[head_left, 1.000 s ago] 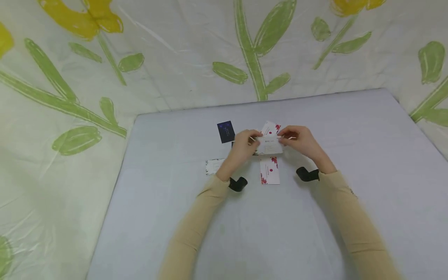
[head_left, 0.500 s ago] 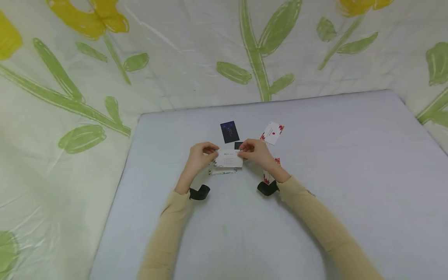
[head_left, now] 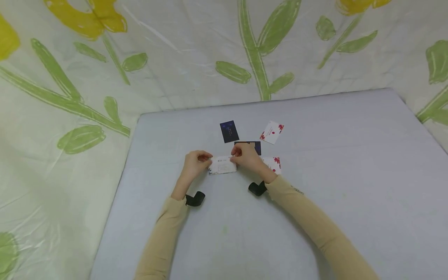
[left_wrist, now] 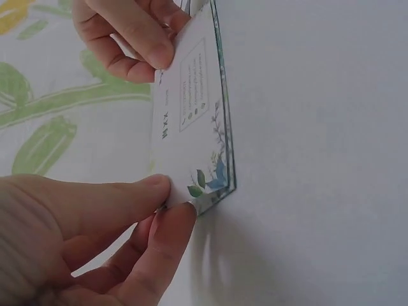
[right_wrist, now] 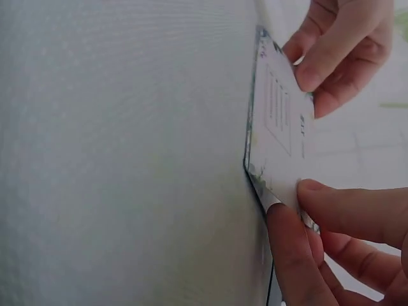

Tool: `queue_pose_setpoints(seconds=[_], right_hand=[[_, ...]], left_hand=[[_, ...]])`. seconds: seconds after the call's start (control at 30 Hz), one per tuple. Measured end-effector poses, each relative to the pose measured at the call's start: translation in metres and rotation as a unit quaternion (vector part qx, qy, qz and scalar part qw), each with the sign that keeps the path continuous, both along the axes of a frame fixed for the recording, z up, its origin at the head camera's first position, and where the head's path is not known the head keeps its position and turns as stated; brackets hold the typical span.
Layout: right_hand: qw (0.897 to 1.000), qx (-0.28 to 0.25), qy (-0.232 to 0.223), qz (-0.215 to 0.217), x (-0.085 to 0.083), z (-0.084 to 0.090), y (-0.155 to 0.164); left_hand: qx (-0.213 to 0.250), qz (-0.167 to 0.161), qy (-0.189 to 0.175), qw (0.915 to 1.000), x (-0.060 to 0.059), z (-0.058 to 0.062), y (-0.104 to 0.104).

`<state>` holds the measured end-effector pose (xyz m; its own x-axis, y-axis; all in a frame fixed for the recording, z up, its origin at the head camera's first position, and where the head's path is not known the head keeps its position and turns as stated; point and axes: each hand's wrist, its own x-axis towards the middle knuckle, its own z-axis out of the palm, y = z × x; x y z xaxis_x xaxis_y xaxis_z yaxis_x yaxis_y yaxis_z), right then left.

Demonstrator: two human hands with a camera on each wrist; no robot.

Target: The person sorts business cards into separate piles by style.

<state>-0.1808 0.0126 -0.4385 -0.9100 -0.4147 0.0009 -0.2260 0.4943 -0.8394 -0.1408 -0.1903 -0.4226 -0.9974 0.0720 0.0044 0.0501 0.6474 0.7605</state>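
Pinching white card (head_left: 223, 165) | between left hand (head_left: 194, 163), right hand (head_left: 245, 156) fingers (left_wrist: 127, 204)

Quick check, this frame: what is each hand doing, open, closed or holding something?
Left hand: pinches the left end of the white leaf-print card.
Right hand: pinches the same card's right end.

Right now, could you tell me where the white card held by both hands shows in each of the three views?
Head: the white card is at centre, between the left hand and right hand.
Left wrist: card at centre, leaf-print corner low.
Right wrist: right of centre.
Shared landmark: the grey table.
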Motion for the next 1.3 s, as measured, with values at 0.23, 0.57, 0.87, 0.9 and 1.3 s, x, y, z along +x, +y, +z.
queue_pose_setpoints(seconds=[0.23,0.57,0.87,0.9,1.3], right_hand=[[0.995,0.077,0.068,0.015,0.004,0.003,-0.008],[0.98,0.179,0.087,0.018,0.009,0.009,-0.013],[0.989,0.132,0.038,0.055,0.005,0.02,0.005],[0.991,0.114,0.033,0.063,0.003,0.023,0.012],[0.961,0.123,0.106,0.223,-0.015,0.048,0.107]], left_hand=[[-0.009,0.004,0.015,0.9998,0.003,-0.008,0.001],[-0.047,-0.005,0.032,0.9984,0.004,-0.009,0.006],[-0.067,-0.01,0.037,0.997,0.006,-0.007,0.01],[-0.066,-0.009,0.036,0.9971,0.007,-0.007,0.011],[-0.091,-0.082,0.072,0.9898,0.031,0.009,0.084]])
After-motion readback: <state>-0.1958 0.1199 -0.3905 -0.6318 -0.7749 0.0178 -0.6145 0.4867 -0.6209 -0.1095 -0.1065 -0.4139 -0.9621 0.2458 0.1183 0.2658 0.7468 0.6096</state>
